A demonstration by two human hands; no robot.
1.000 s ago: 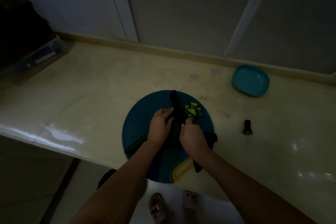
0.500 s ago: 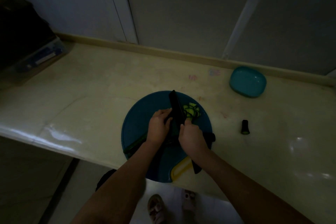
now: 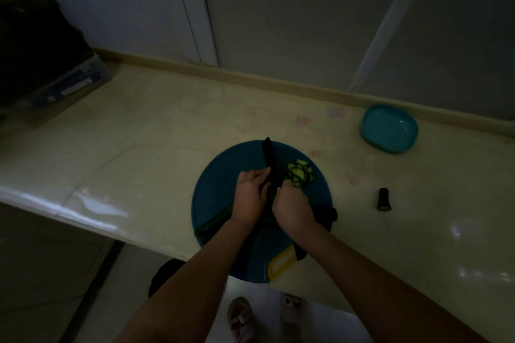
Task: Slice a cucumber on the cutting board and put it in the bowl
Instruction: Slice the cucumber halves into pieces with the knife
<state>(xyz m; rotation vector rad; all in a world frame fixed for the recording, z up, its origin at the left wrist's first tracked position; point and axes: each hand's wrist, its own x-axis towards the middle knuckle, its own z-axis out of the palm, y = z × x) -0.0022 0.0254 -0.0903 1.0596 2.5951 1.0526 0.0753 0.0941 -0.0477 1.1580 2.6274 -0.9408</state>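
Right hand (image 3: 294, 210) wrapped round the knife (image 3: 271, 167) handle, left hand (image 3: 249, 198) curled over the cucumber (image 3: 214, 220) on the cutting board (image 3: 220, 175) beside the slices (image 3: 301, 174), bowl (image 3: 388, 128) well apart, so tuck those knuckles and cut thin, even rounds.

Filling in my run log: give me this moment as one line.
phase: slicing | right hand: grips knife | left hand: holds cucumber on cutting board | slices: piled right of knife | bowl: empty, apart
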